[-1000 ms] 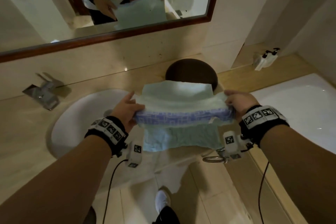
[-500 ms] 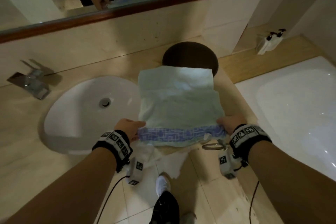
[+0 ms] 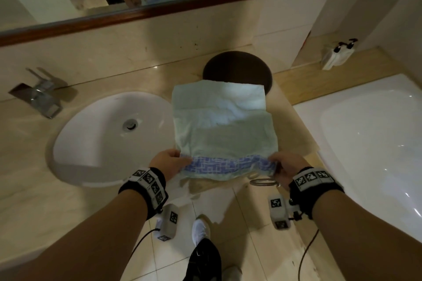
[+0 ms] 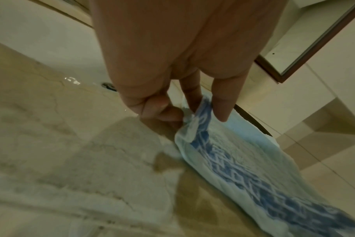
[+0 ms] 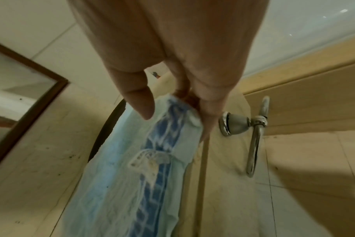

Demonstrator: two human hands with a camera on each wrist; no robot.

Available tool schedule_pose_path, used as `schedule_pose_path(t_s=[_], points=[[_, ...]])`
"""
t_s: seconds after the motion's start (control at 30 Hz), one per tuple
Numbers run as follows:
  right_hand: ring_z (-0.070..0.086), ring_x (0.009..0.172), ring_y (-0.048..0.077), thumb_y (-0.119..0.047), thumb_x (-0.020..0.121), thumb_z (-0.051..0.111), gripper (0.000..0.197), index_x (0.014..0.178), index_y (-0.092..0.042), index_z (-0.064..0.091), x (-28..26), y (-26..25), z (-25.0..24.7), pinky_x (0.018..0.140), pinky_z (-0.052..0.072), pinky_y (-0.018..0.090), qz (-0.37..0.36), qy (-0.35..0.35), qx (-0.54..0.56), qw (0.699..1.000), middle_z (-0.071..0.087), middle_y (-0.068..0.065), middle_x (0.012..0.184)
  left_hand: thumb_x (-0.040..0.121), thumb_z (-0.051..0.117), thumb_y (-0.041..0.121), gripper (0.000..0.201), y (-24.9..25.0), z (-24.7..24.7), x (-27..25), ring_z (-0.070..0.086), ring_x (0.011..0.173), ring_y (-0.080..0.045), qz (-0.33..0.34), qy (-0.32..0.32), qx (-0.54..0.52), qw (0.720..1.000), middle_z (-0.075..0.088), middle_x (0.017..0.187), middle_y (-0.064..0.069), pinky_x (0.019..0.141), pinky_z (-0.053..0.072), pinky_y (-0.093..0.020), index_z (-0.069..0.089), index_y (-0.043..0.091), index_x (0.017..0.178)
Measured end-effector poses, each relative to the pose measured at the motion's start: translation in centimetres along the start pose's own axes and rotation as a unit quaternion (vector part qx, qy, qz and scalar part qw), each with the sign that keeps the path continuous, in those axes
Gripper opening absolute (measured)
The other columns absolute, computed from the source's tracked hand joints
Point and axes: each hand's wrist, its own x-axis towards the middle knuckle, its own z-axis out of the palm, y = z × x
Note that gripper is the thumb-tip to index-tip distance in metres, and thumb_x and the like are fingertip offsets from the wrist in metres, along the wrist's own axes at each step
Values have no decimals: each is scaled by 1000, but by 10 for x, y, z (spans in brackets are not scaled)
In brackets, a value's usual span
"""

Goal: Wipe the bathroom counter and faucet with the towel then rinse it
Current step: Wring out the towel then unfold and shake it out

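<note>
Head view shows the towel laid flat on the bench, to the right of the sink and reaching back over the near edge of a dark round mat. Its blue patterned border lies along the near edge of the bench, and there each hand holds one corner. The left hand pinches the left corner: the left wrist view shows the cloth caught between thumb and fingers, the other fingers curled beside it. The right hand pinches the right corner the same way, with one finger stretched over the cloth and the rest curled behind it in the right wrist view. A chrome towel ring hangs just below that hand on the front of the bench.

As I judge it, this is the start of the wiping step: the towel is spread out and nothing has been rinsed. The faucet stands far left behind the sink, well apart from the towel. The next move calls for drawing or pushing the towel across the bench with steady downward pressure, keeping both corners taut so it does not bunch, and then working leftward round the sink rim toward the faucet.
</note>
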Motion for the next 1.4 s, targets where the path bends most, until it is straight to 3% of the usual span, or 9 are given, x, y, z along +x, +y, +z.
schedule_pose_path(t_s=[0.13, 0.3, 0.4, 0.57, 0.73, 0.83, 1.07, 1.23, 1.4], points=[[64, 95, 44, 11, 65, 47, 40, 102, 9, 62, -9, -1, -2, 92, 50, 63, -17, -34, 12, 999, 67, 29, 108, 85, 77, 13, 13, -1, 1, -6, 56, 52, -12, 12, -33, -61, 997, 64, 69, -2, 48, 44, -20, 65, 15, 80], [66, 87, 38, 15, 81, 47, 36, 115, 13, 56, -7, -6, 1, 70, 61, 43, -24, -73, -42, 996, 59, 37, 121, 88, 74, 10, 12, -10, -5, -5, 71, 86, -32, -6, -21, -167, 986, 72, 98, -20, 77, 60, -41, 65, 6, 94], [67, 97, 43, 12, 87, 53, 36, 123, 11, 52, -7, -5, -1, 69, 61, 48, -15, -77, -72, 994, 61, 34, 120, 93, 70, 20, 14, -14, -7, 1, 71, 88, -36, -8, 10, -176, 984, 72, 101, -22, 80, 61, -50, 65, 8, 96], [67, 107, 38, -2, 92, 60, 27, 119, -2, 62, -7, 4, 3, 82, 59, 48, 22, -99, -116, 988, 68, 22, 117, 96, 65, 35, 27, -19, -7, 6, 70, 79, -31, -26, 7, -172, 985, 73, 96, -17, 69, 62, -42, 65, 9, 104], [70, 70, 27, -3, 92, 62, 10, 101, -2, 67, -4, 8, -2, 55, 58, 33, 20, -63, -148, 987, 73, 17, 86, 96, 63, 44, 31, -26, -11, 12, 66, 66, -28, -35, 3, -146, 989, 71, 84, -13, 71, 62, -44, 70, 14, 99], [68, 58, 24, -3, 90, 64, 5, 91, -6, 68, 0, 5, -5, 51, 55, 29, -12, -38, -140, 989, 72, 11, 69, 94, 63, 48, 33, -26, -16, 12, 64, 63, -26, -32, -2, -142, 989, 70, 81, -12, 69, 62, -43, 71, 16, 97], [70, 84, 35, -10, 90, 66, 26, 115, -18, 65, 0, -9, 5, 62, 57, 39, -36, -41, -152, 987, 71, 16, 104, 93, 64, 50, 34, -28, -19, 13, 64, 66, -25, -32, -30, -146, 988, 69, 77, -9, 71, 60, -40, 71, 17, 94], [66, 52, 22, -4, 98, 49, 20, 98, -20, 62, -8, -17, 16, 41, 50, 25, -21, -77, -193, 978, 67, 14, 86, 91, 66, 52, 30, -32, -21, 15, 60, 61, -24, -33, -37, -142, 989, 64, 68, -6, 67, 54, -38, 69, 24, 80], [67, 65, 29, -15, 94, 61, 12, 105, -15, 67, -1, -15, 13, 47, 55, 31, -25, 7, -198, 980, 70, 15, 87, 93, 65, 50, 32, -31, -23, 16, 62, 61, -25, -25, -36, -133, 990, 66, 69, -7, 63, 55, -37, 69, 20, 85]])
